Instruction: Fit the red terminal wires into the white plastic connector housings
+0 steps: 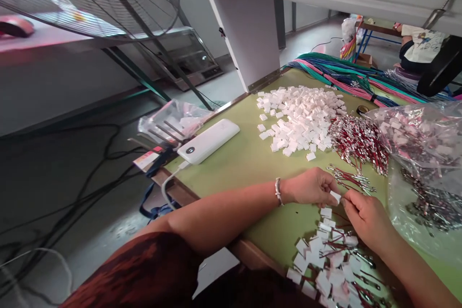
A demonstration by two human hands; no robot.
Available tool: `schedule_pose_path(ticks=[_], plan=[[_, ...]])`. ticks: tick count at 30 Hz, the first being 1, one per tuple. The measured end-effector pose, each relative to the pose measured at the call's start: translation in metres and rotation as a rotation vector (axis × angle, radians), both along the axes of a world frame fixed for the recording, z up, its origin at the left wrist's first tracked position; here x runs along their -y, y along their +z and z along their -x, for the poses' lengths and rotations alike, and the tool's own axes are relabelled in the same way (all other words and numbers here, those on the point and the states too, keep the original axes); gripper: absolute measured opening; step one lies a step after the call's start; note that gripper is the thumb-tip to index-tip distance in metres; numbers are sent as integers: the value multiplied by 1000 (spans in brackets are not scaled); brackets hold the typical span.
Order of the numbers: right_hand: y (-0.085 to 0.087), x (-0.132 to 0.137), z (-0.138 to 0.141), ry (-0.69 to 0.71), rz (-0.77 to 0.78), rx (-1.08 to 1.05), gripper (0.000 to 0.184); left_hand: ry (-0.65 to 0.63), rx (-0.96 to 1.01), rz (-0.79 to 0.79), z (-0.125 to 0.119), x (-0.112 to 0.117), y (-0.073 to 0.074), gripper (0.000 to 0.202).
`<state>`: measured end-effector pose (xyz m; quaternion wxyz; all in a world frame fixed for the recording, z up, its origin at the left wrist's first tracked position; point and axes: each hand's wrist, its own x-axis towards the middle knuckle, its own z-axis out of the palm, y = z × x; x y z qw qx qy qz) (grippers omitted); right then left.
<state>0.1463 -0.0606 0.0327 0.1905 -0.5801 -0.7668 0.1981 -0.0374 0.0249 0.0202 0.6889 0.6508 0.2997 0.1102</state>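
My left hand (315, 186) is closed in a pinch on a small white plastic connector housing (335, 197). Close against its right end, my right hand (361, 209) has thumb and forefinger pressed together; what they grip is too small to make out. Just beyond both hands lie a few short red wires with metal terminals (355, 180). Below them, several white housings fitted with red wires (325, 250) are spread along the table's near edge. A large heap of loose white housings (303, 115) sits farther back, beside a pile of red terminal wires (359, 139).
A clear plastic bag (426, 139) of parts lies at the right. Bundles of long coloured wires (335, 74) and a tape roll (362, 109) are at the back. A white power bank (209, 141) with a cable rests on the left edge. A fan cage (108, 0) stands upper left; another person (422, 45) sits beyond.
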Motion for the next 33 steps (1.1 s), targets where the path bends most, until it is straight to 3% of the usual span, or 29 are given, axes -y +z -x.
schedule_pose_path(ticks=[3,7,9,10,12,13,15,16,18,22,26,29,33], plan=[[-5,2,-4,18,69,-18,27,-35,-8,-44,-2,2,-4,18],[-4,5,-11,51,191,-209,32,-155,143,151,2,0,-4,41],[-1,6,-11,89,236,-248,33,-263,168,172,6,-4,0,49],[1,7,-10,108,259,-236,32,-312,156,111,8,-6,3,50],[6,8,-6,154,296,-174,30,-325,93,-166,14,-13,8,46],[9,9,-3,184,303,-141,29,-257,45,-364,17,-17,10,44],[14,8,0,260,297,-106,26,55,-162,-751,22,-27,12,39],[16,7,0,278,274,-114,25,213,-297,-874,24,-31,12,36],[16,3,-3,205,167,-116,25,317,-537,-989,25,-38,11,30],[1,-10,-16,-121,-85,233,18,194,-679,-1002,21,-42,2,20],[-17,-15,-18,-146,-120,479,13,201,-576,-957,19,-40,-4,22],[-20,-12,-16,-153,-140,447,14,175,-520,-947,21,-40,-3,20],[-13,-7,-15,-180,-132,174,13,185,-325,-838,19,-35,0,12]])
